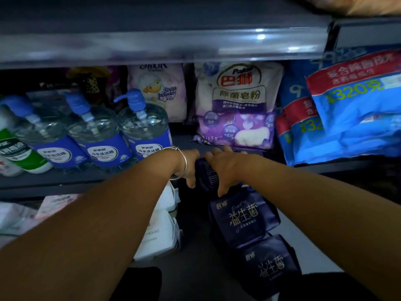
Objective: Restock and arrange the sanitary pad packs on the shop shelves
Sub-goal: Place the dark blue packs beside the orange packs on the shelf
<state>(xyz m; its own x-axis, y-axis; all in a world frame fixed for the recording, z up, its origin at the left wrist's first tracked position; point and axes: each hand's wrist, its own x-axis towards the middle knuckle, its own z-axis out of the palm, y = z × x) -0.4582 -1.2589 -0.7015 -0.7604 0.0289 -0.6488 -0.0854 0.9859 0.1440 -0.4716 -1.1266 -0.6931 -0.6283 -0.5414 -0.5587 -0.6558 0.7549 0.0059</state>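
Both my hands grip one dark navy sanitary pad pack (206, 173) at the front edge of the dark shelf (65, 178). My left hand (191, 164), with bangles on the wrist, holds its left side. My right hand (223, 168) wraps over its right side, thumb pointing down. Below it stand two more navy packs with gold lettering, one higher (244, 218) and one lower (271, 266). How far the held pack sits on the shelf is hidden by my hands.
On the shelf stand three clear pump bottles (143, 124) with blue labels, a green-labelled bottle (19, 153), a white-and-purple soap powder bag (236, 105) and blue detergent bags (351, 109). White packs (160, 233) and pink packs (56, 203) lie lower left. An upper shelf rail (162, 44) overhangs.
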